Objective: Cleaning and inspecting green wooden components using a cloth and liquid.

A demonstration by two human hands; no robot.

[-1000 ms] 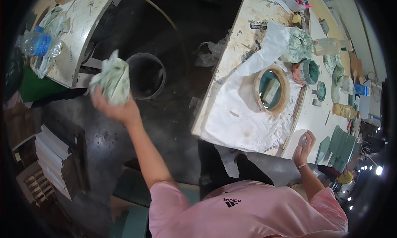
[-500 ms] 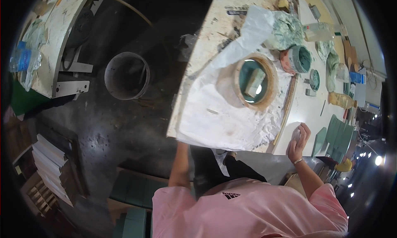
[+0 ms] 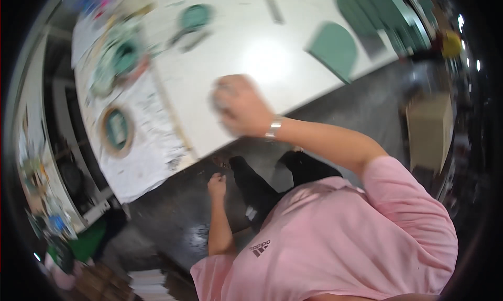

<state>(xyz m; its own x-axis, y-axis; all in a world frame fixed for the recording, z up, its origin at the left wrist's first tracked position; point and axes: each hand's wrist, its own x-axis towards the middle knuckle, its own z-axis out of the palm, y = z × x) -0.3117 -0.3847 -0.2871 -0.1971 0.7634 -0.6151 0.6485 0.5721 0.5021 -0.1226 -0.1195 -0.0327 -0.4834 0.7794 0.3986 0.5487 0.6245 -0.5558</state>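
My right hand (image 3: 242,106), blurred by motion, is over the near edge of the white table (image 3: 236,44). Its fingers look curled in, and what they hold, if anything, cannot be made out. Low beside my legs, off the table's front edge, hangs my left hand (image 3: 216,186). Its fingers are bent together, and anything inside them is too small to name. Farther up the tabletop lie a round green-coated lid or dish (image 3: 196,17), a thin grey strip (image 3: 274,11) and a green rounded panel (image 3: 335,49).
At the left, a round tub (image 3: 128,128) of green liquid with a block in it sits on white paper (image 3: 144,167). Past it are a pot (image 3: 128,57) of green paint and crumpled cloth. More green panels (image 3: 385,13) lie far right; a cardboard box (image 3: 429,131) stands at the right.
My view has swung to the right, so the tub and paper now appear farther left. My right hand has lifted from the table edge. My left hand, earlier hidden under the table, now shows.
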